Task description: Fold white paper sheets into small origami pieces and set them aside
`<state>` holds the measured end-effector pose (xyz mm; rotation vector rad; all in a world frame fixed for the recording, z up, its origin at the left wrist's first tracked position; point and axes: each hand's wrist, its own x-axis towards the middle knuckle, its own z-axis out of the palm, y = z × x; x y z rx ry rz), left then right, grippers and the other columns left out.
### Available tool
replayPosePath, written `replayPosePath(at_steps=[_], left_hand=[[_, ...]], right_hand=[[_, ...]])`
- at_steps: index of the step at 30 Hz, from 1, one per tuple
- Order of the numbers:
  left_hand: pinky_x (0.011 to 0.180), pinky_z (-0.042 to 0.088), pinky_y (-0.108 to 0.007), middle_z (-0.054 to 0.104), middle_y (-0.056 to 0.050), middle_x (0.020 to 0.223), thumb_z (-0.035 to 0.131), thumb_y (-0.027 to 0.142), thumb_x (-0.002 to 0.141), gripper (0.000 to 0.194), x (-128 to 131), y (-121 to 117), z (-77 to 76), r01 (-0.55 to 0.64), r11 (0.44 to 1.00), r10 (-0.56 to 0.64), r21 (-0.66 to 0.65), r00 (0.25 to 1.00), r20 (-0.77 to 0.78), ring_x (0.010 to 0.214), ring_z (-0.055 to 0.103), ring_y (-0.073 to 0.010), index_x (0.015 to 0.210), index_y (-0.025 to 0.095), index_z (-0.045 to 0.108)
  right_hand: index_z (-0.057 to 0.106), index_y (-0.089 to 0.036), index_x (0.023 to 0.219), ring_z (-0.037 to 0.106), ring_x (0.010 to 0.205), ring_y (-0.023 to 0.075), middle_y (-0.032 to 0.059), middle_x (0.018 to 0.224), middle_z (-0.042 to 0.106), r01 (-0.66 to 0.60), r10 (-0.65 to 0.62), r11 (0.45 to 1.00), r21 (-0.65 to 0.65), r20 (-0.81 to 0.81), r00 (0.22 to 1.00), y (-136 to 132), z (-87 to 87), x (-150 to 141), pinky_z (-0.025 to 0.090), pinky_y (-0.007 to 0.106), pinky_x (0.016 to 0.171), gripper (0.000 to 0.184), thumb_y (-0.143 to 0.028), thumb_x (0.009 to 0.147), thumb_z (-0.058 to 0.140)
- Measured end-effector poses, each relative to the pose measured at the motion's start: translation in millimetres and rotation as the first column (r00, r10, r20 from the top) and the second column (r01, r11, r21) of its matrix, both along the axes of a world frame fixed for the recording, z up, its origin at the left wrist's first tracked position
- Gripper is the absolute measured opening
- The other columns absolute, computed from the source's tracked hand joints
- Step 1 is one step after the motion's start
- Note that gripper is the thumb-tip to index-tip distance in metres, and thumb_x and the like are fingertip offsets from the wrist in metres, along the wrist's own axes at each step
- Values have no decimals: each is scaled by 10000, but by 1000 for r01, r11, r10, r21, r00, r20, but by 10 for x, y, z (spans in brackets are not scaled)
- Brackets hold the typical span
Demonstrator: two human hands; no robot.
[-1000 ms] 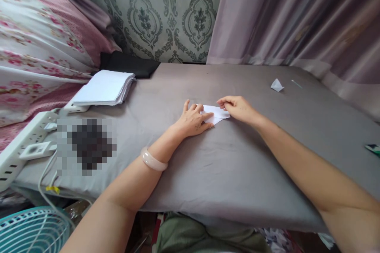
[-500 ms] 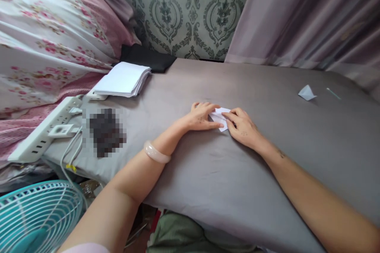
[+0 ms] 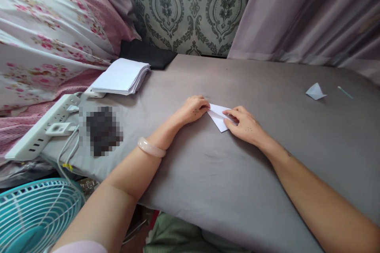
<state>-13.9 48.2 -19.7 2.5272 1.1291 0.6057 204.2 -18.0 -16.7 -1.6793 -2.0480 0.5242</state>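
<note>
A small folded sheet of white paper (image 3: pixel 219 118) lies on the grey cloth-covered surface between my hands. My left hand (image 3: pixel 194 109) pinches its left corner, the fingertips closed on the edge. My right hand (image 3: pixel 245 124) covers the right part of the paper, thumb and forefinger pressed on a fold; the paper's right end is hidden beneath it. A pale bangle (image 3: pixel 151 148) circles my left wrist.
A stack of white paper (image 3: pixel 120 76) sits at the back left before a black cloth (image 3: pixel 148 54). Left are a power strip (image 3: pixel 44 130), a pixelated dark item (image 3: pixel 104 130) and a fan (image 3: pixel 38 213). A folded paper piece (image 3: pixel 316 91) and thin stick (image 3: pixel 346 92) lie far right.
My left hand has drawn back from the middle of the paper to its left corner, and its fingers have closed there. More of the folded paper shows. The view has shifted slightly.
</note>
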Motion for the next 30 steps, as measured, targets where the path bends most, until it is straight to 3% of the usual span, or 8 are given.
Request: replayPosePath(at_steps=[4,9,14,19,25,30], left_hand=[[808,440,-315,653,-83,930,454,213,921,229,-11,28,-21,56,993,-49,109,997,-68,870,578,-192,902,161,676],[792,420,-330,619,-109,908,326,253,988,351,10,-30,65,178,948,-109,265,961,-256,845,532,-204,895,124,639],[764,410,-323,607,-115,891,325,186,974,330,16,-92,170,251,924,-117,287,904,-412,821,506,-202,834,127,618],[772,414,-310,600,-99,863,319,173,975,354,-32,-77,176,287,919,-149,271,889,-433,821,502,-191,791,135,619],[753,420,-309,610,-97,841,350,172,960,349,-155,-55,177,229,940,-109,254,904,-412,810,507,-193,799,133,658],[793,447,-342,642,-120,957,366,140,925,310,-221,-48,152,68,968,19,241,940,-340,877,540,-219,901,130,675]], right_hand=[[674,-232,1111,601,921,223,75,1059,602,3,-3,1000,22,6,1000,9,-19,7,492,382,856,337,-355,828,539],[669,-223,1128,587,920,233,85,1039,600,-49,44,992,114,40,998,-7,-77,30,490,385,831,343,-342,837,531],[659,-221,1155,570,947,248,94,1021,584,-105,89,975,194,92,992,-40,-90,37,481,411,859,347,-316,861,500],[657,-208,1172,554,986,260,109,1040,564,-159,133,959,233,124,983,-60,-102,45,452,442,937,356,-308,880,478],[663,-177,1172,531,984,259,125,1038,555,-216,169,935,281,180,969,-104,-96,43,447,437,942,361,-284,914,434],[661,-196,1167,522,940,258,126,1025,551,-248,182,929,275,244,953,-104,-60,27,457,434,899,356,-286,927,413]])
